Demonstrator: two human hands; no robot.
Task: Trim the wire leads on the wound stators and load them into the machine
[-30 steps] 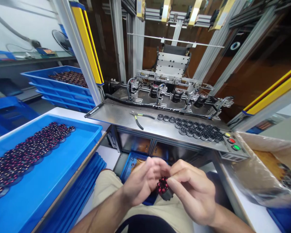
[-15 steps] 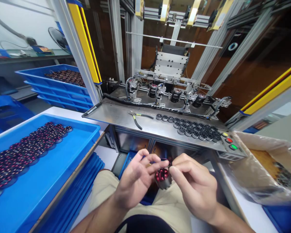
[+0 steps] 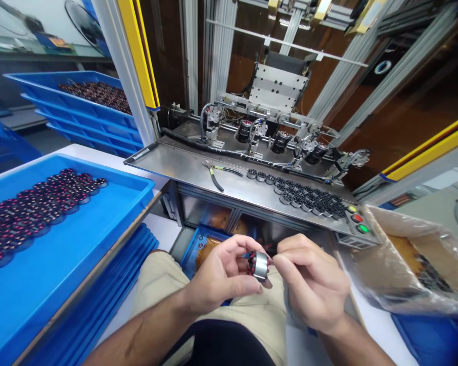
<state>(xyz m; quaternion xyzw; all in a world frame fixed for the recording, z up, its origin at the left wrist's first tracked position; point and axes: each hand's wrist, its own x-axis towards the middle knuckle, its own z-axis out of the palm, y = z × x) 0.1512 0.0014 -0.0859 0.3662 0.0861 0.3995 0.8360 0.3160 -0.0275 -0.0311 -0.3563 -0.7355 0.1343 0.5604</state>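
My left hand is closed around a wound motor stator, thumb below and fingers behind it. The stator is a short metal ring with dark red wire windings, tilted so its silver side faces up and its wound ends point left and right. At its right end, my right hand pinches thumb and forefinger together on what looks like a thin reddish lead wire; the tips partly hide it. Both hands are above my lap.
Pliers and rows of dark unwound cores lie on the metal ledge. Behind stands a winding machine. At left is a blue tray of wound stators; at right, a plastic-lined carton and buttons.
The stator has turned from windings facing up to its silver side facing up. My left fingers, stretched out before, now wrap around it. The view has shifted slightly.
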